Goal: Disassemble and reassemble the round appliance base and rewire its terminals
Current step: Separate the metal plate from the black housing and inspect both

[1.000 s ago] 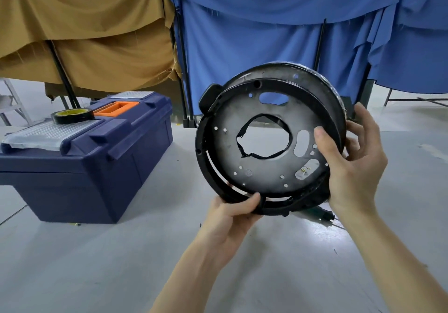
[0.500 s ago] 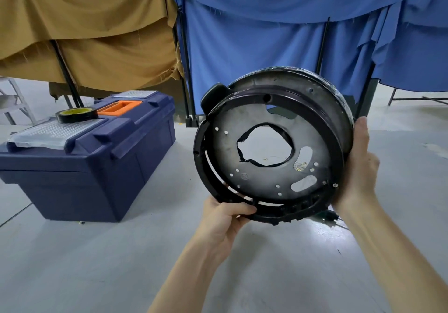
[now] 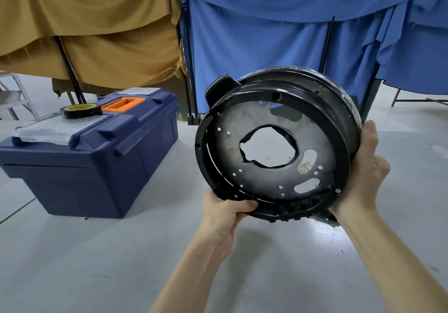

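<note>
Left hand [image 3: 223, 212] was clamped on the lower rim of the round appliance base [image 3: 266, 142], thumb hooked over the front edge. The right hand [image 3: 363, 174] gripped the base's right wall, thumb laid up along it and fingers gone round the back, out of sight. The base was up off the floor and tipped on edge, grey metal plate [image 3: 264, 184] facing the person, probably so screws and terminals could be looked over. Left of the base sat a navy toolbox [image 3: 97, 157] with a tape roll [image 3: 81, 110] on its lid, likely kept handy.

left hand [image 3: 224, 214], right hand [image 3: 363, 174] — 2 bare forearms [image 3: 194, 264]
</note>
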Demonstrator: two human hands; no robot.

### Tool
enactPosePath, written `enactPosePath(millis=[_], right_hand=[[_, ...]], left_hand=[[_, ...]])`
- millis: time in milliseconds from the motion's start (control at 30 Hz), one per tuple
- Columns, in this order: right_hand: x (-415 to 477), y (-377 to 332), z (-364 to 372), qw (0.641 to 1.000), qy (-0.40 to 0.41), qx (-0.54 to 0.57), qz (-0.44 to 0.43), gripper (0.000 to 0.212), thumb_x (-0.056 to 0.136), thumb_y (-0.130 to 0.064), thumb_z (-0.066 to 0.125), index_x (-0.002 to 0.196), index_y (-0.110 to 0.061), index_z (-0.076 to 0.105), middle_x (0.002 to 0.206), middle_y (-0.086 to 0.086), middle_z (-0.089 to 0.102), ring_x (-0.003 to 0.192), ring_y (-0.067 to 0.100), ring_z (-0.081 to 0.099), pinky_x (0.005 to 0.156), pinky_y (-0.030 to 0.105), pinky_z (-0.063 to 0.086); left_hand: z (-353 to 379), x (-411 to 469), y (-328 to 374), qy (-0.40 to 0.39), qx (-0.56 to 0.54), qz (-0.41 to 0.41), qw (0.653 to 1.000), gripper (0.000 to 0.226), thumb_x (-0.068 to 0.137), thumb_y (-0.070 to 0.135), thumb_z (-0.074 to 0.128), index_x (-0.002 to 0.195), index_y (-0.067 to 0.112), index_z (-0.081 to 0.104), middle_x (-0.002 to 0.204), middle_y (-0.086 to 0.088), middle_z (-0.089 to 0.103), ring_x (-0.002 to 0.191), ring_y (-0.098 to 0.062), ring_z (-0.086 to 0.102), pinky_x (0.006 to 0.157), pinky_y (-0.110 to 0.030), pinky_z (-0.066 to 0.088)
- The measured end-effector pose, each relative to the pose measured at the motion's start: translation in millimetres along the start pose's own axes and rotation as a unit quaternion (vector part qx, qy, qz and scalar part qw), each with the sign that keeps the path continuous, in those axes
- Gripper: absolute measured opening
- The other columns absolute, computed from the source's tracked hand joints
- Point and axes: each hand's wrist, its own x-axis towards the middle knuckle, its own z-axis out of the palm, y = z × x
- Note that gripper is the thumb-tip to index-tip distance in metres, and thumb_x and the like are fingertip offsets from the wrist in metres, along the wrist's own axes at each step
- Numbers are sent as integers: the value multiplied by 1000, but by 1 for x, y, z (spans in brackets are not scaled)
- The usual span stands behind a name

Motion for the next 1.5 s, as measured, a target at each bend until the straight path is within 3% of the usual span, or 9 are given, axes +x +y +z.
enactPosePath(millis=[133,400,567,733,933,1067,1200,1367,1500], right_hand=[[0,0,1,1000,-4,-15,-12,67,73,-65,61,39,-21,22,43,-12,20,43,16,20,54,41,17],[-2,-3,5,998,-5,-61,-27,71,79,-61,58,35,-19,23,40,-14,17,41,14,17,50,34,15],[0,-5,4,996,4,-88,-17,72,82,-60,57,36,-18,22,39,-14,18,41,14,18,48,30,17],[4,-10,4,997,-13,-82,4,68,71,-67,57,49,-17,16,43,-11,18,48,18,18,54,38,16],[1,-14,3,995,-18,-88,-44,68,81,-58,56,36,-20,22,39,-15,17,39,12,17,45,28,15],[-1,-13,4,994,-12,-98,-56,69,83,-58,55,35,-20,22,39,-15,16,40,13,16,46,27,16],[-4,-14,5,988,-26,-129,-78,70,82,-61,53,35,-19,23,39,-14,15,40,12,15,45,28,15],[-8,-17,9,985,-27,-140,-94,70,84,-60,52,35,-18,24,39,-13,16,41,12,16,42,26,16],[-8,-21,11,981,-24,-167,-98,71,84,-62,52,36,-18,22,39,-13,15,41,13,15,41,27,15]], left_hand=[[0,2,0,13,10,10,1000,40,65,-29,65,98,-7,63,85,-14,71,82,-29,71,69,-30,59],[-4,5,-3,-6,42,43,998,34,66,-24,67,93,-5,67,89,-20,72,86,-36,71,70,-36,59],[-3,4,-8,-17,78,75,994,27,57,-9,69,80,4,70,90,-23,72,82,-34,71,67,-34,59],[-4,5,-7,-11,113,105,988,32,58,-2,71,89,6,69,92,-23,71,90,-47,67,74,-58,58],[-2,5,-11,-7,120,109,987,54,56,-1,85,105,10,65,95,-7,75,91,-27,73,69,-35,60],[-3,7,-12,10,135,124,983,54,54,0,80,105,11,63,94,-6,75,91,-28,72,76,-45,61],[-1,5,-11,31,144,155,977,46,53,1,76,95,17,66,88,-1,75,84,-20,72,70,-30,59],[-2,4,-6,26,150,158,976,38,54,7,76,83,30,69,83,3,75,77,-13,71,63,-22,55],[0,3,-3,22,160,153,975,32,56,5,74,82,24,70,82,0,75,79,-19,72,64,-28,58]])
